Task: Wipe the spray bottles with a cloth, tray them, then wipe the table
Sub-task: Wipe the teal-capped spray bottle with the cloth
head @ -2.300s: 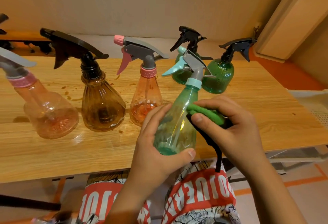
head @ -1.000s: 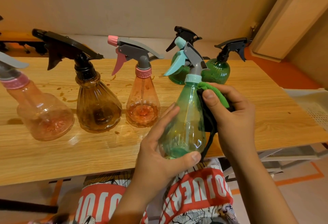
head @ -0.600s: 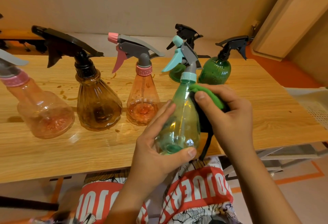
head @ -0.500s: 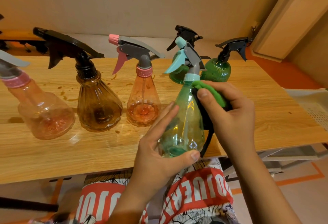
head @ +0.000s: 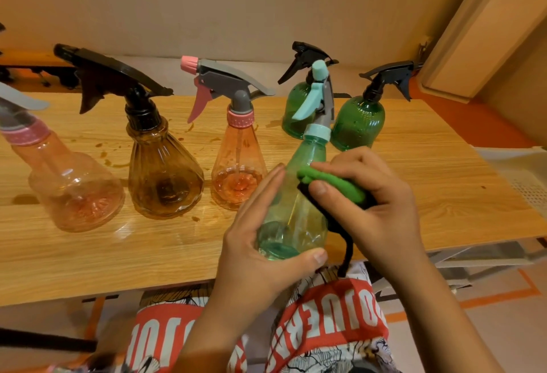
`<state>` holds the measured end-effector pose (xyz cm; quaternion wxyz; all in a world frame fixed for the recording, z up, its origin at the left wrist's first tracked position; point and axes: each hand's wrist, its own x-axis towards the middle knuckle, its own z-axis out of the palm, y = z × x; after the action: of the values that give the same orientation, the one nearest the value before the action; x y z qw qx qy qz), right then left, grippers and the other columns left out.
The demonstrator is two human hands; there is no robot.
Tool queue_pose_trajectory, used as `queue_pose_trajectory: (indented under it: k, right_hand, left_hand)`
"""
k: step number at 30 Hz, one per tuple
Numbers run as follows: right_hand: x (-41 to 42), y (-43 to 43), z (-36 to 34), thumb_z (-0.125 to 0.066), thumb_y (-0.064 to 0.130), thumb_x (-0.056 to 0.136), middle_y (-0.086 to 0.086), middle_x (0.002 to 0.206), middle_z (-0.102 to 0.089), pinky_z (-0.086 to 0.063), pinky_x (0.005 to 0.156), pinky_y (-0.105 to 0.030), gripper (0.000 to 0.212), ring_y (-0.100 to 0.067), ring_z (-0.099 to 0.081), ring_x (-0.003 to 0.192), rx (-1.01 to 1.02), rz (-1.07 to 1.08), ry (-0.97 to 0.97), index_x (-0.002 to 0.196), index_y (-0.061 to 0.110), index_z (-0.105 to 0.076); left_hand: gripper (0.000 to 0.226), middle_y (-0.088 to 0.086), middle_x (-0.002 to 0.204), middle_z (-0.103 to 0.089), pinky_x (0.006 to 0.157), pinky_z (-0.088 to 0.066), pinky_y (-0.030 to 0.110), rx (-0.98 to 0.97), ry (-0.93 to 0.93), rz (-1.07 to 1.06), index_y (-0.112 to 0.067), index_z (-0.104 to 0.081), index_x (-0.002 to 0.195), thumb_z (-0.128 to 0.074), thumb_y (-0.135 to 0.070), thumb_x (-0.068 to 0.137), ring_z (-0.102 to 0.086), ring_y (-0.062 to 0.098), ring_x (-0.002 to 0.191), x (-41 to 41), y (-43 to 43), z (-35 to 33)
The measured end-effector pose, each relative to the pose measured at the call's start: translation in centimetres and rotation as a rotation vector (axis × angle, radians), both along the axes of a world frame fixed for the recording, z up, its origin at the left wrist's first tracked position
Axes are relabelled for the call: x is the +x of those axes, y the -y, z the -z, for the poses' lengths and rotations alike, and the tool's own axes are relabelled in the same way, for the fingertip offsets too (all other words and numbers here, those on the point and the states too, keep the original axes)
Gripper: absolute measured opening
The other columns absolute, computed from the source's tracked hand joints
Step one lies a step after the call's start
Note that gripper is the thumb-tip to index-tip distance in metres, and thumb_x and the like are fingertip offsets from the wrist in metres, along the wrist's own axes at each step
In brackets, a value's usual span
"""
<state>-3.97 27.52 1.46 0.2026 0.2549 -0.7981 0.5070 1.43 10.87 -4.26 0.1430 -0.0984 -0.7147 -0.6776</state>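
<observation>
Your left hand grips the teal clear-plastic spray bottle low, steadying it; right hand fingers pinch the green cloth at its 3 o'clock side, wiping.

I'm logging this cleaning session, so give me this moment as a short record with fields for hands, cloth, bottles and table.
Left hand: holds teal bottle by its base, tilted, above the table's near edge
Right hand: presses green cloth against the teal bottle's side
Standing on table: pink bottle, amber bottle, orange bottle, left green bottle, right green bottle
Table: brown drips around the amber bottle
</observation>
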Motion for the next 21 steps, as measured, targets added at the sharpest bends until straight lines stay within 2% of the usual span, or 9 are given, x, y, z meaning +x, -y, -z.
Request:
queue_pose_trajectory:
  k: [5, 7, 10, 14, 17, 19, 21]
  right_hand:
    - [-1.0, -0.2, 0.2, -0.072, 0.028, 0.091, -0.003, 0.105, -0.073, -0.056, 0.089, -0.046, 0.017, -0.021, -0.069, 0.102, -0.275, 0.124, 0.144, 0.106, 0.024, -0.077]
    - [-0.8, 0.0, 0.3, -0.072, 0.031, 0.09, -0.002, 0.104, -0.072, -0.055, 0.089, -0.04, 0.019, -0.02, -0.068, 0.102, -0.204, 0.09, 0.114, 0.107, 0.023, -0.076]
    - [-0.3, 0.1, 0.5, -0.071, 0.029, 0.089, -0.004, 0.1, -0.069, -0.051, 0.086, -0.028, 0.02, -0.016, -0.066, 0.098, -0.106, 0.016, 0.084, 0.107, 0.021, -0.075]
    - [-0.2, 0.2, 0.5, -0.07, 0.03, 0.089, -0.004, 0.099, -0.07, -0.051, 0.084, -0.027, 0.019, -0.016, -0.067, 0.096, -0.207, 0.012, 0.141, 0.104, 0.021, -0.075]
    - [0.0, 0.3, 0.5, -0.07, 0.028, 0.088, -0.005, 0.098, -0.07, -0.051, 0.084, -0.028, 0.016, -0.015, -0.067, 0.095, -0.267, -0.031, 0.158, 0.102, 0.022, -0.075]
    - [0.0, 0.3, 0.5, -0.071, 0.028, 0.088, -0.005, 0.099, -0.069, -0.052, 0.084, -0.031, 0.016, -0.017, -0.067, 0.095, -0.282, -0.038, 0.165, 0.102, 0.022, -0.075]
    - [-0.1, 0.2, 0.5, -0.071, 0.028, 0.088, -0.005, 0.099, -0.069, -0.052, 0.084, -0.033, 0.016, -0.018, -0.067, 0.095, -0.29, -0.036, 0.173, 0.102, 0.022, -0.075]
  left_hand:
    - [0.095, -0.028, 0.158, -0.039, 0.117, -0.041, 0.043, -0.013, -0.028, 0.022, -0.048, -0.046, 0.147, -0.093, -0.026, 0.068, -0.032, 0.001, 0.15, 0.6, -1.2, -0.5]
    - [0.095, -0.028, 0.158, -0.039, 0.116, -0.042, 0.043, 0.002, -0.026, 0.004, -0.049, -0.046, 0.147, -0.093, -0.027, 0.068, -0.033, 0.001, 0.15, 0.5, -0.9, -0.4]
    - [0.092, -0.027, 0.159, -0.039, 0.116, -0.043, 0.033, -0.025, -0.071, -0.029, -0.049, -0.046, 0.147, -0.091, -0.034, 0.068, -0.034, 0.002, 0.15, 0.1, -0.4, -0.1]
    - [0.086, -0.022, 0.161, -0.038, 0.112, -0.045, 0.027, 0.039, -0.087, 0.012, -0.045, -0.048, 0.147, -0.088, -0.033, 0.072, -0.033, 0.005, 0.151, 0.1, -0.9, 0.0]
    - [0.067, -0.013, 0.161, -0.041, 0.114, -0.041, 0.026, 0.125, -0.128, 0.057, -0.035, -0.051, 0.147, -0.073, -0.037, 0.084, -0.034, 0.011, 0.152, 0.0, -0.8, -0.2]
    - [0.056, -0.012, 0.16, -0.044, 0.114, -0.038, 0.023, 0.172, -0.13, 0.073, -0.031, -0.054, 0.145, -0.061, -0.029, 0.09, -0.035, 0.011, 0.151, -0.1, -0.6, -0.4]
    - [0.053, -0.005, 0.159, -0.046, 0.109, -0.044, 0.02, 0.252, -0.096, 0.11, -0.025, -0.058, 0.142, -0.061, -0.018, 0.09, -0.04, 0.008, 0.148, -0.1, -0.5, -0.5]
